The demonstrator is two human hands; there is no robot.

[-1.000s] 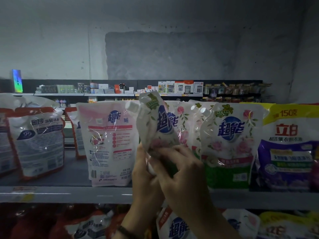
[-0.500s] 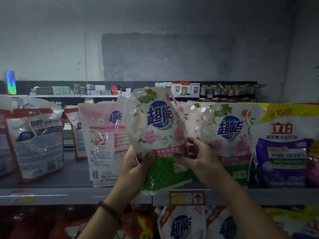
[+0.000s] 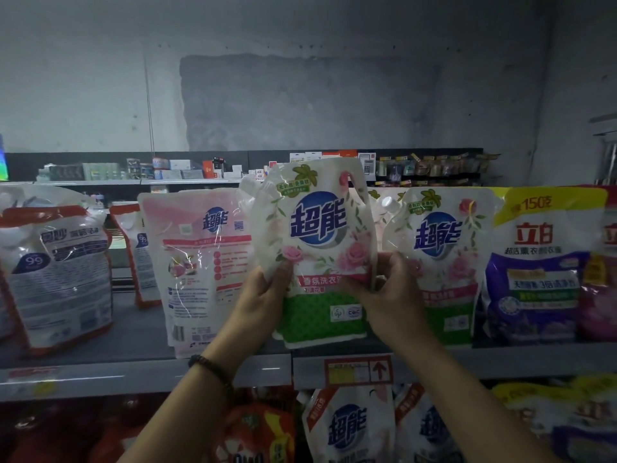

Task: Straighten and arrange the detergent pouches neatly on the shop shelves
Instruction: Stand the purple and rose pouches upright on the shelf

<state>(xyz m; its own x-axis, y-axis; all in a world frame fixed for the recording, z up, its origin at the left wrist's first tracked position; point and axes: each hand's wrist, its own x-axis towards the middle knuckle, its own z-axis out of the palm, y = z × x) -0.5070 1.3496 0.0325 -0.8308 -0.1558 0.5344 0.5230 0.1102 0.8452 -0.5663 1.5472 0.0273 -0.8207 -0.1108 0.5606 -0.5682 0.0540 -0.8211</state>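
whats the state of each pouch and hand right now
held rose pouch, upright, front out
left hand, grips its left edge
right hand, grips its right edge
pink pouch, standing, barcode side out
second rose pouch, standing, front out
purple pouch, standing, front out

The light is dim. A rough grey wall (image 3: 83,78) carries a darker rectangular patch (image 3: 300,101). Just below the patch runs a far shelf (image 3: 140,182) of small boxes (image 3: 180,165). Well below the patch, a grey shelf edge (image 3: 133,375) bears a red-framed price label (image 3: 359,370) with an arrow
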